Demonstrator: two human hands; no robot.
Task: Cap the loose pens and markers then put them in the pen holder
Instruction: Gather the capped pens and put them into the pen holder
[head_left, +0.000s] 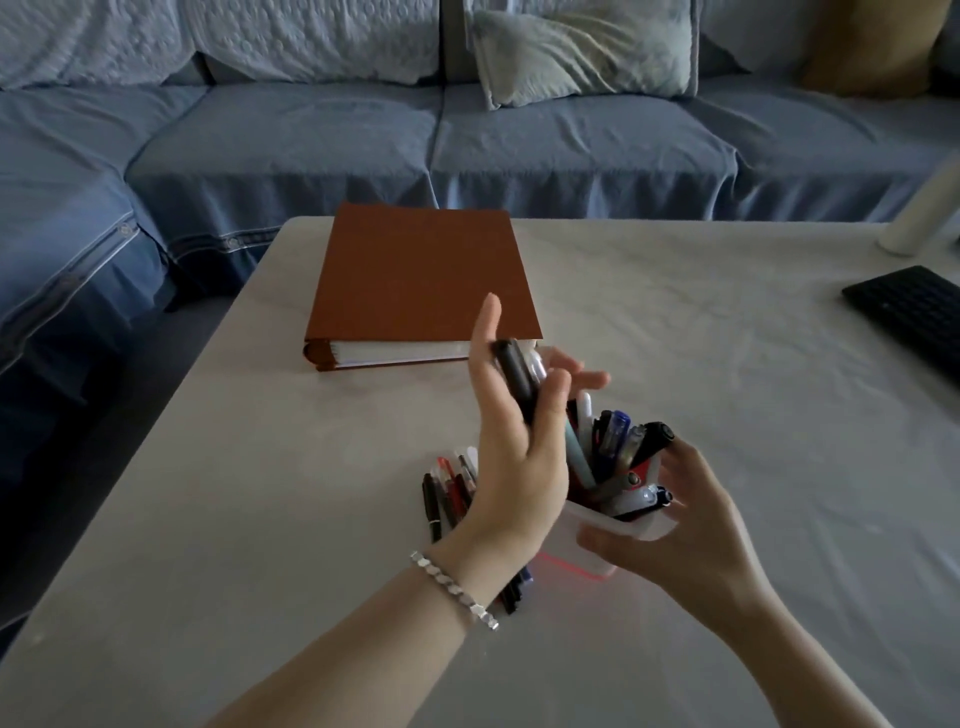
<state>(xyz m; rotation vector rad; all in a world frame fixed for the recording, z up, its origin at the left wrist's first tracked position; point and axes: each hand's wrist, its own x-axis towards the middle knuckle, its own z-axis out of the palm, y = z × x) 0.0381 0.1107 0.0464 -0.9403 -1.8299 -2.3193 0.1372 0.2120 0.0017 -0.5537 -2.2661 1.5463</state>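
My left hand (519, 441) pinches a black marker (511, 376) just above the pen holder (597, 553). My right hand (691, 525) grips the tilted holder's wall. Loose pens (447, 493) lie just left of it. Risk: the crowded, tilted holder may spill pens or block the marker. No writing is legible.

pen holder (597, 540) translucent frosted plastic | pens in it (613, 447) glossy plastic | album (421, 275) matt brown cover, paper edges | table (260, 519) wrinkled matt cloth | bracelet (452, 590) shiny metal | sofa (311, 140) blue cloth
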